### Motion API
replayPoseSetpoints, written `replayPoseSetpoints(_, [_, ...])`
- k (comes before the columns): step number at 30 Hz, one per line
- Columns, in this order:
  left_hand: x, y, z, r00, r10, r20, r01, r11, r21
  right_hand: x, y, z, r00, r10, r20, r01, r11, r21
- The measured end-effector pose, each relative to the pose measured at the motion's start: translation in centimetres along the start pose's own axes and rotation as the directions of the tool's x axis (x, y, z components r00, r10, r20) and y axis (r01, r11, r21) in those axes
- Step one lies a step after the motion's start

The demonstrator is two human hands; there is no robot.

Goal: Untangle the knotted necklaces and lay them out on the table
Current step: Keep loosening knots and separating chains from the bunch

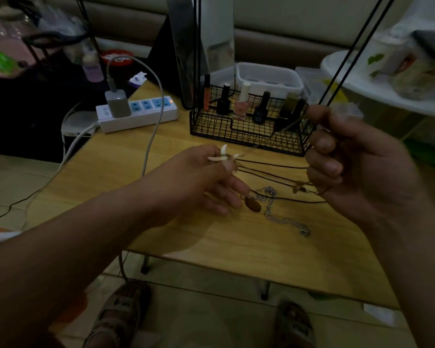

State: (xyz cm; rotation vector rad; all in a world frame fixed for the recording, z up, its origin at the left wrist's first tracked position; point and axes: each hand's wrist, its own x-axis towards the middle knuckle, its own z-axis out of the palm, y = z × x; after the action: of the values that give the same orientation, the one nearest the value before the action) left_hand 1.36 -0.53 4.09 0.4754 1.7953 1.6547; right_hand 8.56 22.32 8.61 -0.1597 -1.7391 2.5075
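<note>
While both hands (199, 182) (357, 167) grip cords (271, 164), a wire basket (236, 133) stands behind.

Basket (249, 133) stood at the far edge of the table (261, 252), with bottles (261, 108) in it, a tub (269, 79) behind it and a power strip (141, 116) to its left. Nearer, cords (274, 165) ran between the left hand (194, 182) and the right hand (357, 167), above a chain (286, 221) lying on the table.

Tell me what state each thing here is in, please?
left hand: pinches the white pendant.
right hand: grips the dark cords.
dark cords: stretched between both hands, above the table.
silver chain: lying loose on the table.
power strip: charger plugged in, light on.
</note>
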Motion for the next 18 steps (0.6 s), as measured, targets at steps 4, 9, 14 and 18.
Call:
replayPoseSetpoints(4, [0.0, 0.4, -0.9, 0.997, 0.073, -0.025, -0.070, 0.992, 0.101, 0.2, -0.3, -0.6, 0.999, -0.012, -0.035, 0.013, 1.000, 0.027])
replayPoseSetpoints(9, [-0.2, 1.1, -1.4, 0.994, 0.091, 0.057, -0.100, 0.978, 0.181, 0.3, -0.5, -1.0, 0.996, -0.014, -0.085, 0.020, 0.997, 0.075])
replayPoseSetpoints(14, [-0.5, 1.6, -1.8, 0.987, 0.096, 0.128, -0.115, 0.982, 0.147, 0.3, -0.5, -1.1, 0.991, -0.051, -0.126, 0.059, 0.997, 0.059])
replayPoseSetpoints(18, [-0.6, 1.8, -2.1, 0.983, 0.109, 0.148, -0.132, 0.979, 0.154, 0.5, -0.4, -1.1, 0.992, -0.078, -0.103, 0.080, 0.997, 0.011])
